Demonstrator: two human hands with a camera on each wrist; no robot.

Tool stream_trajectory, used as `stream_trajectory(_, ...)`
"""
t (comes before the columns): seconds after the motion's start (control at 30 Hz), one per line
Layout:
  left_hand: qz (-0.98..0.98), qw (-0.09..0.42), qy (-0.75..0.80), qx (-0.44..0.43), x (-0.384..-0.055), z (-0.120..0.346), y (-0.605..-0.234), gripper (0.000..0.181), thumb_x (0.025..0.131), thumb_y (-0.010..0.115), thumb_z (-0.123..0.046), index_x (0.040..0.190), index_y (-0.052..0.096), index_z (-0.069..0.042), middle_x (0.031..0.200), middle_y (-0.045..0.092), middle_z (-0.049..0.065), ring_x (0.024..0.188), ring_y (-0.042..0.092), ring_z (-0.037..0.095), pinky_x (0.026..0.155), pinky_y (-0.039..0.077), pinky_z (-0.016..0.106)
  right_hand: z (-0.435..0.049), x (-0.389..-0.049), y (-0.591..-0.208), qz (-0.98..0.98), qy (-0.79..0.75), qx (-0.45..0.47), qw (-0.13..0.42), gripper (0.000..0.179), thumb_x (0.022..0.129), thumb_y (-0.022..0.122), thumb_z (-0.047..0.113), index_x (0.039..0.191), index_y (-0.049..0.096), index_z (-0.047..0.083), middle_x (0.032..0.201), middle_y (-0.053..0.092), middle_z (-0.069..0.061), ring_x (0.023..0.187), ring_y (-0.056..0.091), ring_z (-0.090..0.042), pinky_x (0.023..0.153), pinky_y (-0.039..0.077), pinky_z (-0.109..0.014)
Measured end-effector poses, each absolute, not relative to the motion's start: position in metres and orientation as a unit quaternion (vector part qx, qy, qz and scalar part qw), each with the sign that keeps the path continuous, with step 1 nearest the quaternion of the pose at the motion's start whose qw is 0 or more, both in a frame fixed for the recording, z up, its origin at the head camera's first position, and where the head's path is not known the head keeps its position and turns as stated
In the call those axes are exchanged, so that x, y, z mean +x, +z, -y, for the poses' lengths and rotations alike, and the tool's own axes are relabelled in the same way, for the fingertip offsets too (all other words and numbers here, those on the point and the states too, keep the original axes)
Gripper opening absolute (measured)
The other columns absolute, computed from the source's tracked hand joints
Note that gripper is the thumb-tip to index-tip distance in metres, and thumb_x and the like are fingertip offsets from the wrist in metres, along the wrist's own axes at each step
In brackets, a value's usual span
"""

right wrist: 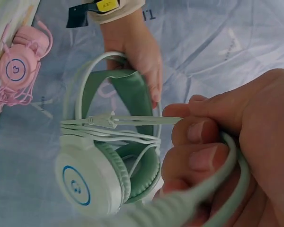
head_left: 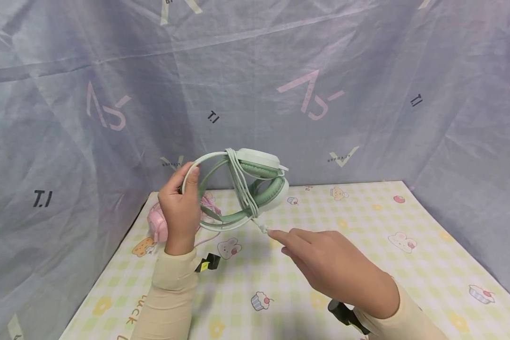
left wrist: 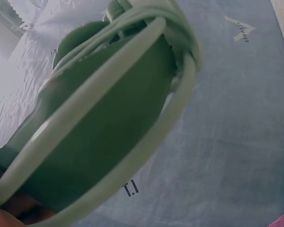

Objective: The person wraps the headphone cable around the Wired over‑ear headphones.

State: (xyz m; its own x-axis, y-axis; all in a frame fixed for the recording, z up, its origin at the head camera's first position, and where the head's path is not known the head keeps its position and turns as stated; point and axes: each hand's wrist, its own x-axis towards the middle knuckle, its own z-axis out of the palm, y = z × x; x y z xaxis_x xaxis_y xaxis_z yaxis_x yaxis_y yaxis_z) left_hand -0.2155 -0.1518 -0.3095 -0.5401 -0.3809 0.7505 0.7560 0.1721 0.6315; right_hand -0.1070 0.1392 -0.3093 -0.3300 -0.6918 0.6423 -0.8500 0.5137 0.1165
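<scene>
A pair of pale green headphones (head_left: 259, 158) is held up above the table, its headband on the left and ear cups on the right. My left hand (head_left: 180, 208) grips the headband, thumb on the near side. The headphone cable (head_left: 241, 182) is wound in several turns across the band. Lower right of the headphones, my right hand (head_left: 327, 259) holds the cable's free part. In the right wrist view, curled fingers of the right hand (right wrist: 255, 118) pinch the cable, drawn straight from a knotted spot near the windings. The left wrist view shows the padded headband (left wrist: 118, 118) close up.
Pink headphones (head_left: 158, 224) with a bundled pink cable lie at the table's back left, behind my left hand. A checked cloth with cartoon prints covers the table (head_left: 365, 264). Grey fabric (head_left: 255, 94) hangs behind and along both sides.
</scene>
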Motion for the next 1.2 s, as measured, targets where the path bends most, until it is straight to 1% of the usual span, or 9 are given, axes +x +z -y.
stream_trajectory(0.17, 0.643, 0.438, -0.608, -0.157, -0.215, 0.152, -0.312, 0.022, 0.1, 0.072, -0.018, 0.118, 0.079, -0.008, 0.113, 0.076, 0.011, 0.104, 0.068, 0.014, 0.082, 0.055, 0.02, -0.139, -0.103, -0.304, 0.799, 0.136, 0.478, 0.34, 0.038, 0.114, 0.033, 0.023, 0.137, 0.062, 0.016, 0.087, 0.057, 0.011, 0.062, 0.036, 0.0, 0.058, 0.042, -0.014)
stream_trajectory(0.27, 0.655, 0.442, -0.592, -0.159, -0.216, 0.153, -0.313, 0.022, 0.1, 0.072, -0.018, 0.119, 0.079, -0.01, 0.112, 0.076, 0.011, 0.101, 0.067, 0.013, 0.081, 0.054, 0.019, -0.138, -0.102, -0.301, 0.792, 0.146, 0.476, 0.352, 0.038, 0.113, 0.033, 0.021, 0.133, 0.065, 0.015, 0.086, 0.051, 0.01, 0.062, 0.034, -0.001, 0.058, 0.04, -0.013)
stream_trajectory(0.37, 0.667, 0.442, -0.58, -0.152, -0.216, 0.153, -0.314, 0.022, 0.1, 0.071, -0.015, 0.12, 0.079, -0.011, 0.107, 0.076, 0.012, 0.088, 0.061, 0.009, 0.073, 0.049, 0.017, -0.139, -0.102, -0.298, 0.782, 0.156, 0.483, 0.362, 0.037, 0.113, 0.034, 0.018, 0.131, 0.066, 0.013, 0.088, 0.051, 0.008, 0.062, 0.032, -0.002, 0.057, 0.038, -0.012)
stream_trajectory(0.5, 0.689, 0.443, -0.554, -0.148, -0.21, 0.149, -0.31, 0.023, 0.101, 0.069, -0.013, 0.121, 0.077, -0.005, 0.088, 0.068, 0.016, 0.067, 0.045, 0.01, 0.059, 0.037, 0.019, -0.14, -0.1, -0.296, 0.772, 0.166, 0.489, 0.37, 0.037, 0.113, 0.035, 0.016, 0.131, 0.067, 0.013, 0.093, 0.052, 0.007, 0.062, 0.031, -0.001, 0.057, 0.035, -0.01)
stream_trajectory(0.57, 0.697, 0.442, -0.544, -0.149, -0.204, 0.146, -0.305, 0.023, 0.102, 0.068, -0.012, 0.12, 0.076, -0.001, 0.079, 0.059, 0.015, 0.061, 0.038, 0.01, 0.056, 0.032, 0.02, -0.14, -0.099, -0.295, 0.768, 0.169, 0.491, 0.375, 0.037, 0.113, 0.035, 0.015, 0.13, 0.067, 0.012, 0.094, 0.052, 0.007, 0.062, 0.031, 0.0, 0.057, 0.034, -0.009)
stream_trajectory(0.67, 0.708, 0.438, -0.533, -0.149, -0.195, 0.142, -0.298, 0.023, 0.102, 0.067, -0.011, 0.12, 0.075, 0.001, 0.074, 0.053, 0.011, 0.057, 0.033, 0.01, 0.054, 0.03, 0.021, -0.14, -0.098, -0.294, 0.766, 0.176, 0.494, 0.373, 0.037, 0.112, 0.034, 0.013, 0.13, 0.067, 0.011, 0.096, 0.052, 0.006, 0.063, 0.033, 0.0, 0.058, 0.034, -0.008)
stream_trajectory(0.83, 0.716, 0.434, -0.526, -0.149, -0.192, 0.14, -0.296, 0.023, 0.102, 0.067, -0.011, 0.119, 0.076, 0.0, 0.074, 0.053, 0.011, 0.056, 0.033, 0.009, 0.053, 0.03, 0.021, -0.142, -0.095, -0.29, 0.763, 0.193, 0.499, 0.363, 0.037, 0.112, 0.033, 0.011, 0.129, 0.066, 0.01, 0.101, 0.054, 0.004, 0.069, 0.043, 0.0, 0.063, 0.04, -0.008)
stream_trajectory(1.0, 0.724, 0.422, -0.523, -0.156, -0.199, 0.143, -0.301, 0.023, 0.101, 0.069, -0.012, 0.119, 0.077, -0.001, 0.075, 0.055, 0.012, 0.058, 0.034, 0.009, 0.053, 0.03, 0.021, -0.144, -0.094, -0.287, 0.759, 0.215, 0.499, 0.359, 0.036, 0.112, 0.034, 0.009, 0.125, 0.067, 0.008, 0.104, 0.055, 0.002, 0.072, 0.045, -0.001, 0.066, 0.041, -0.009)
stream_trajectory(1.2, 0.742, 0.366, -0.525, -0.198, -0.215, 0.149, -0.315, 0.022, 0.101, 0.071, -0.02, 0.121, 0.078, -0.014, 0.089, 0.068, 0.008, 0.059, 0.044, 0.012, 0.054, 0.038, 0.021, -0.142, -0.099, -0.283, 0.714, 0.265, 0.501, 0.411, 0.028, 0.11, 0.041, 0.005, 0.113, 0.069, 0.002, 0.1, 0.059, -0.003, 0.08, 0.052, -0.007, 0.071, 0.044, -0.014)
